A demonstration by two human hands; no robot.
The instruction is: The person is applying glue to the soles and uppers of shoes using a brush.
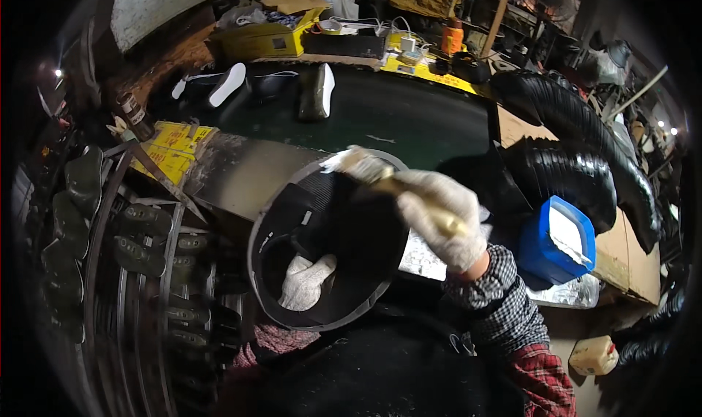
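Note:
My right hand (446,223), in a whitish knitted glove, is closed round the pale handle of a brush (362,167). White stuff coats the bristle end, which is over the far rim of a round black tub (349,320). Inside that tub lies my left hand (307,282), also gloved, with its fingers curled at the lower left of the opening. Whatever those fingers hold is dark and lost in shadow. To the right of my right hand stands a blue container (559,241) with white material inside.
Beyond the tub runs a dark green belt (409,117) bearing white-soled shoe pieces (316,95). Racks with dark soles (142,234) fill the left. Ribbed black hoses (563,175) curve along the right. A yellow box (270,40) stands at the back, a pale jug (594,355) low right.

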